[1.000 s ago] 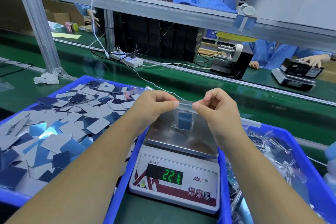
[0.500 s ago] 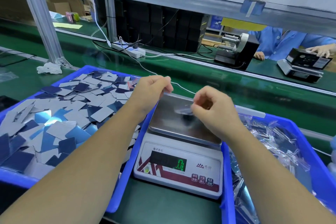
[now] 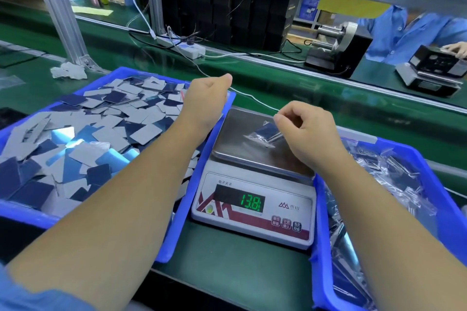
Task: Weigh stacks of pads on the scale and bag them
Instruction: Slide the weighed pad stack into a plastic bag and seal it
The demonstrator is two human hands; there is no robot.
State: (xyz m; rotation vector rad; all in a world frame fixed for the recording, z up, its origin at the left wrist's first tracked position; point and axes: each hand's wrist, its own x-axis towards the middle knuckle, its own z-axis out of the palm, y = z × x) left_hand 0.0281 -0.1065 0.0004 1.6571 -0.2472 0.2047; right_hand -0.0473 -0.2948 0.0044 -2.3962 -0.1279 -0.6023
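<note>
On the scale's steel plate (image 3: 242, 144), between our two hands, lies a small clear bag of dark blue pads (image 3: 265, 133), its long side slanting from near left to far right. Our right hand (image 3: 307, 131) is the nearer one, curled just beside the bag's far right corner; we cannot tell whether its fingertips pinch the plastic or merely hover. Our left hand (image 3: 206, 101) is well apart from the bag, loosely curled over the far corner of the left bin (image 3: 174, 235) of loose pads (image 3: 101, 124), holding nothing we can see. We judge the right hand best placed to lift the bag toward the right bin (image 3: 429, 174).
</note>
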